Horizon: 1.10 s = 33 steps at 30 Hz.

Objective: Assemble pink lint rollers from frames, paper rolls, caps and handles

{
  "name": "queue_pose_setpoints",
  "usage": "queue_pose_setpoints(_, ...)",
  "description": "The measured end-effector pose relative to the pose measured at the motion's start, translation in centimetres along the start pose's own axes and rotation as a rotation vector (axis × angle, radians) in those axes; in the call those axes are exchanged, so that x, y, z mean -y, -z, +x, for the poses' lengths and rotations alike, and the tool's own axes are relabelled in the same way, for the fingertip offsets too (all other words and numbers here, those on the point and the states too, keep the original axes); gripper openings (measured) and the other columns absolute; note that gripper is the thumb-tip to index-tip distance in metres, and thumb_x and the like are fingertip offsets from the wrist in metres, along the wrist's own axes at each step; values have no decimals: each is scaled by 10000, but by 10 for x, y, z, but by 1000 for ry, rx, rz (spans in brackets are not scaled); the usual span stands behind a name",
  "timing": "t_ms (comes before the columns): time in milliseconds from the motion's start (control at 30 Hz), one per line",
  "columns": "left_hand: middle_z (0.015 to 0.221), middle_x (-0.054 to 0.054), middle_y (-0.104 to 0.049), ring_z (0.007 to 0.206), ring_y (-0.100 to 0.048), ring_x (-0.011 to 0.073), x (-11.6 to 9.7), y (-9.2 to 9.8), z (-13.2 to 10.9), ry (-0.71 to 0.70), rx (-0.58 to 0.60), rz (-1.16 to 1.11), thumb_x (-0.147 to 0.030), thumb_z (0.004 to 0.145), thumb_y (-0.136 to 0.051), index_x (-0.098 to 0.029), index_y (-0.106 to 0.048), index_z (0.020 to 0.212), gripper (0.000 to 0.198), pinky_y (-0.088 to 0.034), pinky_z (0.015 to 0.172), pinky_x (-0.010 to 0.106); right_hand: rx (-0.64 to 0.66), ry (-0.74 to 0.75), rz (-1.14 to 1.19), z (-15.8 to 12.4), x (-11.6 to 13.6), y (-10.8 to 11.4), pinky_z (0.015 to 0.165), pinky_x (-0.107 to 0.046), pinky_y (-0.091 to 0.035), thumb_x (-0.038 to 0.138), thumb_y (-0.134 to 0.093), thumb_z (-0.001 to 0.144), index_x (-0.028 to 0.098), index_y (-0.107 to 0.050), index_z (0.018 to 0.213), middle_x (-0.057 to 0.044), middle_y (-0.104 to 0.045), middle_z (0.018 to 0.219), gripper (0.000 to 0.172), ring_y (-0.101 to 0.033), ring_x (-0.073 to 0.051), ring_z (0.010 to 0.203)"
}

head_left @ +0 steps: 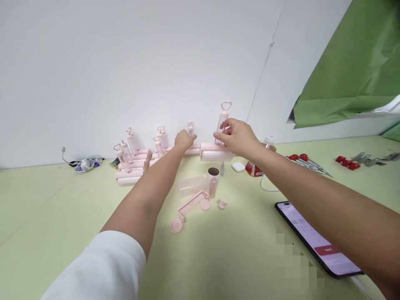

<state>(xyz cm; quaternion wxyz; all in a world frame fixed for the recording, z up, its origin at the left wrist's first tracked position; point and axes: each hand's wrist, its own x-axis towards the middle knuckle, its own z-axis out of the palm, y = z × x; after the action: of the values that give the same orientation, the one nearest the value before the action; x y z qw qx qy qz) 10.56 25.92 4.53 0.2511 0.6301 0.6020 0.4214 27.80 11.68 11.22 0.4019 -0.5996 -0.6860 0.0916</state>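
Observation:
My right hand [239,135] is closed around the clear bottle-like handle of a pink lint roller [216,152], which is upright with a heart-shaped loop on top. My left hand [185,141] reaches to the back, fingers curled at the handle of another pink lint roller [190,126]; the hand hides part of its grip. Nearer me lie loose parts: a roll with a cardboard core [213,171], a clear cover [191,186], a small pink bottle [213,187], a pink frame with round ends [193,204] and a pink cap [221,204].
Several finished-looking lint rollers [128,174] stand at the back left. A coiled cable [86,165] lies beyond them. A phone [315,237] lies at the right, under my forearm. Red-handled tools [304,158], a white square object [238,166] and a hanging green sheet [350,71] are also right.

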Motion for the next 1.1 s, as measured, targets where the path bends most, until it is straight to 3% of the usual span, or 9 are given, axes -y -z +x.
queue_pose_setpoints(200, 1198, 90, -591, 1040, -603, 216, 22, -12, 9, -1, 99, 117, -340, 917, -577, -157, -567, 1199, 337, -526, 875, 426, 68, -115, 119, 12, -10, -14, 538, -290, -466, 388, -636, 821, 188, -586, 934, -54, -694, 760, 235, -636, -172, 563)
queue_pose_setpoints(333, 1217, 98, -583, 1037, -605, 217, 27, -13, 2, -43, 109, 172, -341, 921, -570, -157, -555, 1223, 353, -534, 865, 425, 99, -119, 86, 21, -12, -23, 533, -289, -477, 397, -617, 833, 175, -609, 852, -73, -691, 738, 223, -645, -185, 588)
queue_pose_setpoints(433, 1162, 101, -604, 1024, -603, 224, 19, -8, -2, -104, 88, 201, -335, 907, -586, -136, -581, 1164, 324, -515, 875, 436, 91, -101, -3, 25, -15, -23, 576, -291, -478, 380, -621, 824, 167, -633, 821, -67, -687, 703, 212, -645, -191, 626)
queue_pose_setpoints(533, 997, 132, -633, 1011, -589, 285, -3, 9, 1, -159, 23, 215, -249, 808, -666, -111, -621, 982, 226, -442, 888, 456, 118, -90, -52, 30, -23, -22, 611, -295, -479, 369, -631, 818, 163, -648, 789, -57, -682, 669, 209, -642, -187, 631)
queue_pose_setpoints(667, 906, 76, -622, 980, -570, 268, -49, 60, -4, -320, -119, 242, -204, 749, -657, -182, -591, 883, 151, -416, 835, 385, 178, -122, -9, 43, -36, -36, 584, -285, -480, 369, -647, 813, 155, -644, 766, -54, -672, 632, 219, -635, -168, 576)
queue_pose_setpoints(767, 889, 46, -606, 954, -561, 234, -78, 106, -34, -391, -189, 219, -204, 761, -622, -195, -583, 890, 135, -414, 797, 341, 233, -122, 1, 55, -36, -59, 574, -274, -479, 354, -650, 815, 153, -637, 767, -56, -673, 631, 207, -637, -160, 567)
queue_pose_setpoints(867, 836, 26, -599, 895, -567, 211, -86, 141, -85, -438, -199, 160, -204, 769, -601, -188, -592, 862, 95, -414, 755, 318, 283, -81, -54, 69, -29, -85, 588, -274, -472, 328, -669, 797, 152, -632, 739, -55, -661, 611, 189, -636, -169, 580)
queue_pose_setpoints(1000, 760, 12, -615, 779, -562, 189, -59, 160, -150, -409, -154, 71, -213, 722, -665, -191, -616, 769, 71, -404, 687, 292, 292, -72, -94, 88, -22, -112, 621, -283, -459, 307, -698, 767, 155, -622, 711, -52, -639, 584, 179, -627, -186, 618)
queue_pose_setpoints(1100, 743, 7, -632, 707, -541, 178, -25, 163, -181, -325, -88, -3, -222, 690, -718, -208, -631, 726, 95, -375, 616, 274, 309, -101, -99, 99, -24, -126, 636, -278, -460, 313, -681, 789, 145, -630, 765, -44, -638, 576, 177, -622, -171, 610)
